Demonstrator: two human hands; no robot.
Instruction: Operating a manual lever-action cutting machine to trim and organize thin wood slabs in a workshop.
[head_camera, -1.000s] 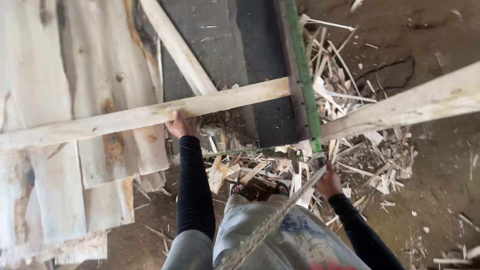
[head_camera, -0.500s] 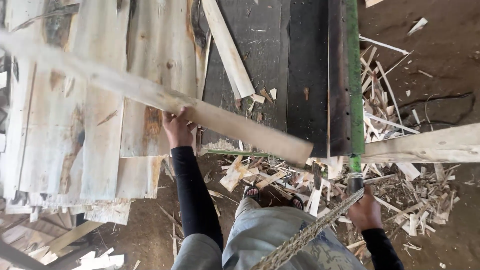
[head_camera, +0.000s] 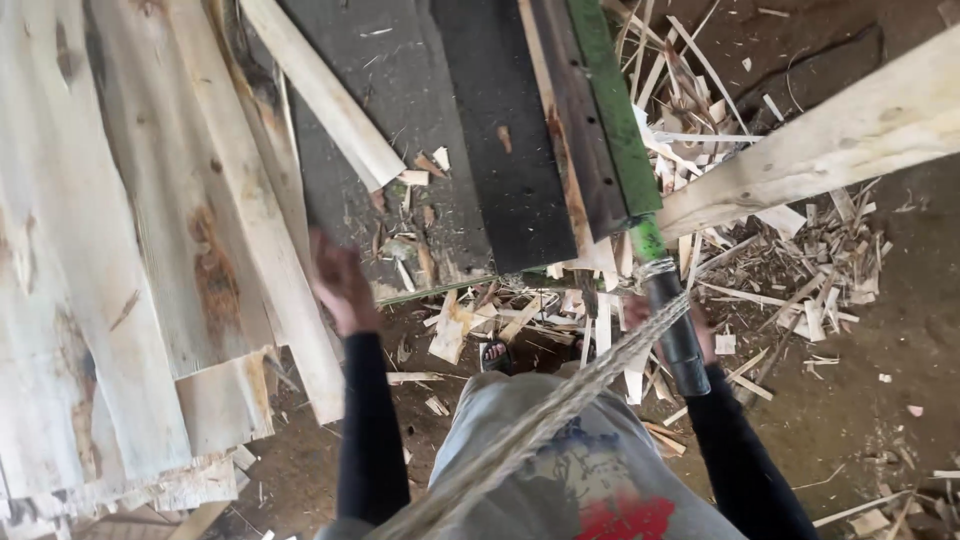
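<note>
Left hand loose beside the stacked boards, right hand low by the black lever.

The left hand (head_camera: 340, 285) is blurred, fingers spread and holding nothing, just beside the edge of the pale board (head_camera: 255, 210) on the stack. The right hand (head_camera: 668, 325) sits partly hidden behind the black handle (head_camera: 675, 330) and the rope (head_camera: 560, 400); whether it grips the handle I cannot tell. My worry: rough board edges could splinter bare fingers, the plank (head_camera: 830, 140) beyond the right hand could swing, and scraps (head_camera: 780, 270) underfoot invite a slip near sandalled feet.
</note>
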